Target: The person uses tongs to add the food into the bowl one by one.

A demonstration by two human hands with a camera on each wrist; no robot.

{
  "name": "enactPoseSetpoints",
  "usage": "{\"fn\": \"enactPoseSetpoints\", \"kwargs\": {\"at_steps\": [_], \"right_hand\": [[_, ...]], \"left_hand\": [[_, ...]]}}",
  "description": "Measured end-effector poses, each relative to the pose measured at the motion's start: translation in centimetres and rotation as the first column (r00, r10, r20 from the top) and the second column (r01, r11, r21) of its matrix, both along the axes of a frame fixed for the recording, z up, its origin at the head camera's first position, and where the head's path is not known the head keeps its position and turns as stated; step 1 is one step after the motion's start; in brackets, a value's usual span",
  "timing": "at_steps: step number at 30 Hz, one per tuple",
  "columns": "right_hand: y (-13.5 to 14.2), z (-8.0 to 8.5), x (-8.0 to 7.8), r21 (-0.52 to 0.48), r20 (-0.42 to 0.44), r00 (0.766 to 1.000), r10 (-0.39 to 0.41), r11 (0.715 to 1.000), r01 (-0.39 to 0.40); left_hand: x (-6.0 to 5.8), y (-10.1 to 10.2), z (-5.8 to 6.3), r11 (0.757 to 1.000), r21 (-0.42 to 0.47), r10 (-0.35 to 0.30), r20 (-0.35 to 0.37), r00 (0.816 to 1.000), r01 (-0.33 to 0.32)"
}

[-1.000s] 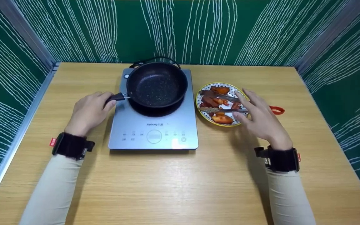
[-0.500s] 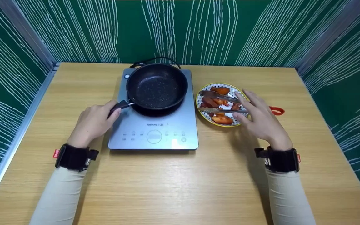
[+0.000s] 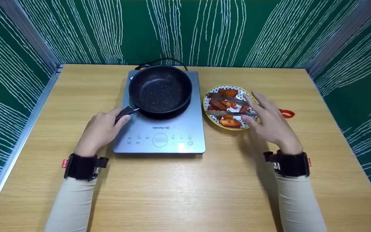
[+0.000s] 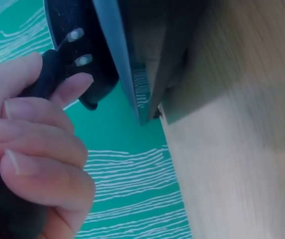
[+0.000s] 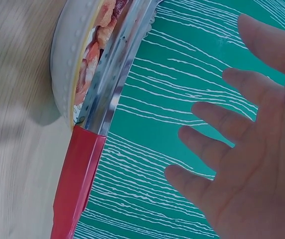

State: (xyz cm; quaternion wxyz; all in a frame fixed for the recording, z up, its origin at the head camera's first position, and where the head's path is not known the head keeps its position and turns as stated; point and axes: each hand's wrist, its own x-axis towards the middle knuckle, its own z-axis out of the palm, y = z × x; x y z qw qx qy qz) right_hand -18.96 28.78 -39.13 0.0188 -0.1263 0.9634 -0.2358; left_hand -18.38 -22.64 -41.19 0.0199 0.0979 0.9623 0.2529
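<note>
My left hand (image 3: 100,130) grips the black handle (image 3: 127,112) of a dark speckled frying pan (image 3: 160,90); in the left wrist view its fingers (image 4: 48,139) curl round that handle. Nothing shows inside the pan, which is over the silver induction cooker (image 3: 140,129). On the right, my right hand (image 3: 269,120) hovers with spread fingers over metal tongs (image 3: 237,114) with a red grip (image 5: 80,174). A gap parts the hand from the tongs in the right wrist view. The tongs lie across a yellow-rimmed plate (image 3: 227,128) bearing several browned pieces of meat (image 3: 230,122).
The cooker's touch panel (image 3: 159,140) faces the near side of the wooden table (image 3: 185,190). A black cord (image 3: 164,59) loops behind the pan. Green panels with white streaks (image 3: 204,35) enclose the back and both sides.
My left hand has shifted right and toward me, swinging the handle round with it. The pan has moved slightly nearer and left. The right hand has stayed in place.
</note>
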Motion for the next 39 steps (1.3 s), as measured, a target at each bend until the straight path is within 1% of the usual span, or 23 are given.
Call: {"fn": "enactPoseSetpoints", "kwargs": {"at_steps": [2,7,13,18,22,28,35,39], "right_hand": [[0.1,0.0,0.0,-0.001,0.005,1.0,-0.005,1.0,0.005],[0.5,-0.3,-0.2,-0.002,-0.015,1.0,-0.019,1.0,0.019],[1.6,-0.8,-0.8,-0.026,-0.033,0.998,-0.053,0.998,0.052],[2.8,-1.3,-1.5,0.005,0.001,0.995,-0.101,0.995,0.101],[3.2,-1.7,-2.2,0.035,0.032,0.993,-0.117,0.993,0.116],[3.1,-2.7,-3.4,0.048,0.044,0.992,-0.122,0.992,0.12],[3.0,-3.7,-3.9,0.07,0.023,0.987,-0.157,0.986,0.155],[2.9,-4.3,-4.2,0.07,0.002,0.989,-0.145,0.987,0.145]], "left_hand": [[0.1,0.1,0.0,1.0,-0.008,0.005,-0.003,1.0,-0.005],[0.2,0.2,0.1,1.0,-0.009,0.019,0.017,1.0,-0.019],[0.2,0.3,0.3,1.0,-0.014,0.029,0.027,0.999,-0.028],[0.2,0.3,0.2,1.0,-0.015,0.027,0.024,0.999,-0.026],[0.2,0.2,0.2,1.0,-0.013,0.025,0.015,1.0,-0.024],[0.0,0.4,0.1,1.0,-0.013,0.022,0.01,1.0,-0.022],[-0.2,0.5,0.1,0.999,-0.027,0.018,-0.006,1.0,-0.018],[-0.1,0.3,0.0,0.999,-0.03,0.02,-0.015,1.0,-0.021]]}}
